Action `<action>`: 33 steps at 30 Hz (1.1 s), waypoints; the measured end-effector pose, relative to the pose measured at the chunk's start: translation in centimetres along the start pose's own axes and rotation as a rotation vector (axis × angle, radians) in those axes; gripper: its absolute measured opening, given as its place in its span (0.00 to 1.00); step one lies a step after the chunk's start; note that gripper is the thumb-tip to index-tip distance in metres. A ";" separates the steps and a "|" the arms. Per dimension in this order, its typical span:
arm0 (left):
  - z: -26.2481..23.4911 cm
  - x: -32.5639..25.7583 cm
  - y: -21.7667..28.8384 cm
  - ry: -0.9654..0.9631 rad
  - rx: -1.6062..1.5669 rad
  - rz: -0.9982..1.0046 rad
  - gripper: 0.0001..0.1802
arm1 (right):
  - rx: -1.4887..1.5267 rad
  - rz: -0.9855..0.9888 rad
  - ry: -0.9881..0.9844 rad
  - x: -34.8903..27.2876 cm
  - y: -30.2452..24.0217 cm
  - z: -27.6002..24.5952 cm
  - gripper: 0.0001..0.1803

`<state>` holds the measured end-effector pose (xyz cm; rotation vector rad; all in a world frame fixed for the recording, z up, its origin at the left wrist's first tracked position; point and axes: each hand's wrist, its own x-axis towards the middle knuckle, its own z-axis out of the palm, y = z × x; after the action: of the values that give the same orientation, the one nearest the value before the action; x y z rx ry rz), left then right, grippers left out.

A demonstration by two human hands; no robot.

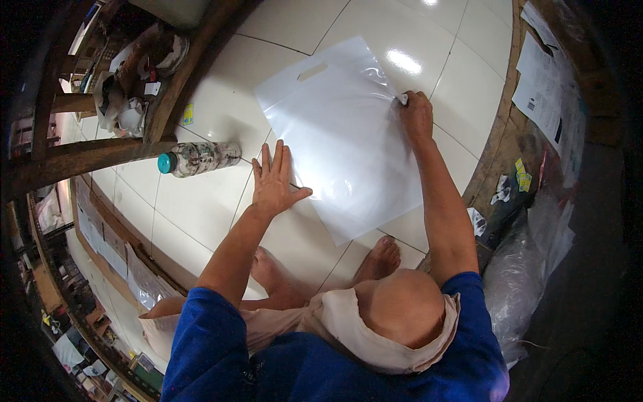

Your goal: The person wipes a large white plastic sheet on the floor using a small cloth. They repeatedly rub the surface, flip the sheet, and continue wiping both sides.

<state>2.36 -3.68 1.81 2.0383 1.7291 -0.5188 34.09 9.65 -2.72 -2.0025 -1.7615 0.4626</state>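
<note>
A large white plastic bag (341,127) with a cut-out handle lies flat on the white tiled floor (201,208). My left hand (274,179) is flat and spread, pressing down the bag's left edge. My right hand (415,115) pinches a small white piece at the bag's right edge, fingers closed on it. I am sitting on the floor with my bare feet just below the bag.
A plastic bottle (197,158) with a teal cap lies on its side left of the bag. A wooden frame with clutter (134,87) stands at the upper left. Papers (546,80) and clear plastic bags (522,281) lie along the right.
</note>
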 end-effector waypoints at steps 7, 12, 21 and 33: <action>-0.2 0.2 0.3 -0.033 -0.002 0.003 0.65 | 0.206 -0.483 -0.360 -11.3 -13.4 8.2 0.09; -0.3 0.7 0.8 -0.019 0.003 0.031 0.66 | -0.007 -0.367 -0.070 -4.6 -5.8 9.2 0.12; -1.1 0.8 1.1 -0.059 -0.009 0.010 0.65 | 0.270 -0.248 0.072 -0.4 -3.5 5.5 0.13; 1.0 0.6 -0.2 0.140 -0.004 0.121 0.64 | 0.026 -0.240 0.136 3.7 -1.9 4.9 0.09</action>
<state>2.22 -3.67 0.67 2.2073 1.6682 -0.3412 30.47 14.01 -5.75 -1.7323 -1.8688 0.2644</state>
